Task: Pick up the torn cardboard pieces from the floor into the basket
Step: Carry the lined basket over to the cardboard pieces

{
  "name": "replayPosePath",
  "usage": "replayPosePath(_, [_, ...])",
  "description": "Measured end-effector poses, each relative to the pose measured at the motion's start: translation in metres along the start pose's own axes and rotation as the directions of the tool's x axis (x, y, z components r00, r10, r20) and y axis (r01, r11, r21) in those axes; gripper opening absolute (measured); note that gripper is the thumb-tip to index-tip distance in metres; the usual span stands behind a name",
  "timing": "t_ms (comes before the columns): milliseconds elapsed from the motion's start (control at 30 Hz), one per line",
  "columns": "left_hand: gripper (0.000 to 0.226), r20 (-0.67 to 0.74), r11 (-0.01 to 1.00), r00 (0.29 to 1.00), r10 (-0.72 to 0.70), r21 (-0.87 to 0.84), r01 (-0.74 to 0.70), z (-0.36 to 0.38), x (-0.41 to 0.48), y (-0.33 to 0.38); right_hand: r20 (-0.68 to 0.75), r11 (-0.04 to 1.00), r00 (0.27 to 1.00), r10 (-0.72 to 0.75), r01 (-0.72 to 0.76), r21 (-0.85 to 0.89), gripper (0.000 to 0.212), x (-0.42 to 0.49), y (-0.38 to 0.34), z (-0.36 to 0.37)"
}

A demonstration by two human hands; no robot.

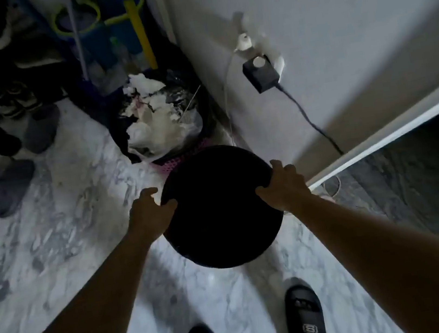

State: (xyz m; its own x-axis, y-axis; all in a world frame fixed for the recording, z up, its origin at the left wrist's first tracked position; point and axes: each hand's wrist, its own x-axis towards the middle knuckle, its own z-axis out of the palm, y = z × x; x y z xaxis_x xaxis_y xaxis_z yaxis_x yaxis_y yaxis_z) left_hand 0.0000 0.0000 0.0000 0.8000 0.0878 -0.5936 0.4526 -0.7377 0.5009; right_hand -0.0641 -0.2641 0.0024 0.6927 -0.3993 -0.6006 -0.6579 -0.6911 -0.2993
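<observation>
Both bare hands grip the rim of a round black basket held between them above the floor: the left hand clasps the rim at about nine o'clock, thumb hooked over the edge and fingers curled on the outer wall, while the right hand clasps it at about two o'clock, fingers wrapped over the lip. The basket's inside is so dark that its contents cannot be made out, and no torn cardboard pieces can be told apart anywhere in the view. Straight beyond the basket, at twelve o'clock and just beside its far rim, stands a pink mesh bin lined with a dark bag and heaped with crumpled white waste. Further out at eleven o'clock, a blue mop bucket with a green rim and a yellow handle sit in the corner. At one o'clock a black adapter is plugged into the white wall, its cable trailing down toward a door edge. Shoes crowd the left side at nine to ten o'clock on the white marble floor. At six o'clock, near the bottom edge, two feet wear black slides.
</observation>
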Motion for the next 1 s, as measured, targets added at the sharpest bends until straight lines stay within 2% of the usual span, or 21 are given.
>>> replayPosePath(133, [0.085, 0.095, 0.993, 0.988, -0.119, 0.021, 0.118, 0.046, 0.031, -0.023, 0.071, 0.983, 0.989, 0.130, -0.138, 0.124, 0.091, 0.042, 0.020, 0.044])
replayPosePath(200, [0.100, 0.122, 0.990, 0.982, -0.144, 0.007, 0.144, 0.060, 0.040, -0.038, 0.051, 0.977, 0.989, 0.138, -0.144, 0.157, 0.091, 0.052, 0.026, 0.062])
replayPosePath(233, [0.101, 0.105, 0.987, 0.982, -0.160, -0.020, 0.162, 0.064, 0.044, -0.043, 0.029, 0.978, 0.990, 0.139, -0.142, 0.155, 0.089, 0.056, 0.028, 0.068])
replayPosePath(400, [0.075, 0.014, 0.977, 0.978, -0.207, -0.053, 0.207, 0.058, 0.036, -0.043, -0.012, 0.965, 0.980, 0.198, -0.193, 0.178, 0.067, 0.050, 0.028, 0.069])
replayPosePath(500, [0.072, -0.041, 0.975, 0.979, -0.201, -0.102, 0.196, 0.039, 0.016, -0.046, -0.044, 0.964, 0.981, 0.191, -0.179, 0.198, 0.060, 0.034, 0.027, 0.060])
replayPosePath(700, [0.050, -0.152, 0.949, 0.960, -0.235, -0.249, 0.193, -0.048, -0.084, -0.036, -0.076, 0.974, 0.992, 0.101, -0.083, 0.210, 0.046, -0.048, -0.013, -0.006])
replayPosePath(833, [0.049, -0.212, 0.924, 0.932, -0.294, -0.311, 0.221, -0.122, -0.181, -0.036, -0.028, 0.985, 1.000, -0.010, 0.015, 0.172, 0.053, -0.132, -0.055, -0.059])
replayPosePath(1000, [0.036, -0.318, 0.844, 0.840, -0.440, -0.465, 0.267, -0.208, -0.324, -0.055, 0.087, 0.955, 0.955, -0.285, 0.274, 0.116, 0.058, -0.246, -0.119, -0.109])
